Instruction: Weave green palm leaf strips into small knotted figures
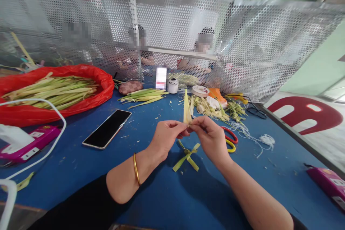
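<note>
Both my hands meet above the blue table (151, 190) and pinch the base of a pale yellow-green leaf strip (187, 109) that stands upright between them. My left hand (166, 136), with a gold bangle on the wrist, grips it from the left with closed fingers. My right hand (210, 134) pinches it from the right. Below the hands lies a small knotted cross of leaf strips (187, 157) on the table.
A red bag of long green leaves (58, 91) sits far left. A black phone (107, 128) lies left of my hands. Red and yellow scissors (231, 141), white string (258, 139), leaf scraps (212, 109) and a perforated metal screen (175, 28) lie beyond. Pink boxes (32, 143) stand at both sides.
</note>
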The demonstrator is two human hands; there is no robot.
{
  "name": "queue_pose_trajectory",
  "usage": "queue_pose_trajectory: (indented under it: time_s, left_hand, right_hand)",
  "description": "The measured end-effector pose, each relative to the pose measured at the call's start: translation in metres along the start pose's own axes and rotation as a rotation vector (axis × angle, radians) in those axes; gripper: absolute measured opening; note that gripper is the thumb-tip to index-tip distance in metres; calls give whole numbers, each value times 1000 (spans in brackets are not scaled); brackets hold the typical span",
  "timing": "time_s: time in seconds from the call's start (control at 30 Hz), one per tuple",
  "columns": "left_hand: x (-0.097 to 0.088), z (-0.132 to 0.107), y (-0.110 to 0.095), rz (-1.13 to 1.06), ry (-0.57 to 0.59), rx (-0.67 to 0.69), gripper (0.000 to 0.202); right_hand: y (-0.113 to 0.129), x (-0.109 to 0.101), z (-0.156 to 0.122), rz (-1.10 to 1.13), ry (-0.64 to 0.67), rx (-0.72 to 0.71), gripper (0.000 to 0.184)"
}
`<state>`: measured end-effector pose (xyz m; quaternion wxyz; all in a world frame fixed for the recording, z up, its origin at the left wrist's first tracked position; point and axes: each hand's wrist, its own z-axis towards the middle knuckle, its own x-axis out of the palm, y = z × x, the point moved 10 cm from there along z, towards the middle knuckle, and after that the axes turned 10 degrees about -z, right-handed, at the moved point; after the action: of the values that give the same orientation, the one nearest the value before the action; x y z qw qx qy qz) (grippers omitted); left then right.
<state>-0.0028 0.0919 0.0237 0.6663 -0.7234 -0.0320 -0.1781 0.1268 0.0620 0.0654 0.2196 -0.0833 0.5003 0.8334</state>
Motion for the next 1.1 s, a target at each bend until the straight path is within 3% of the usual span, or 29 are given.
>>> queue_pose_trajectory:
  time_s: [0.2, 0.43, 0.63, 0.87, 1.1]
  left_hand:
    - [-2, -1, 9, -97, -14, -72, 18]
    - [3, -3, 9, -136, 33, -116, 18]
    - [4, -3, 12, -179, 53, -160, 20]
    - [0, -3, -8, 32, -10, 77, 17]
    - [2, -4, -12, 120, 12, 101, 19]
  right_hand:
    - [16, 2, -5, -163, -4, -201, 9]
    - [18, -4, -4, -214, -48, -206, 9]
    - [26, -1, -2, -135, 0, -238, 12]
    - [13, -2, 0, -35, 22, -91, 10]
    - [2, -2, 0, 37, 3, 38, 10]
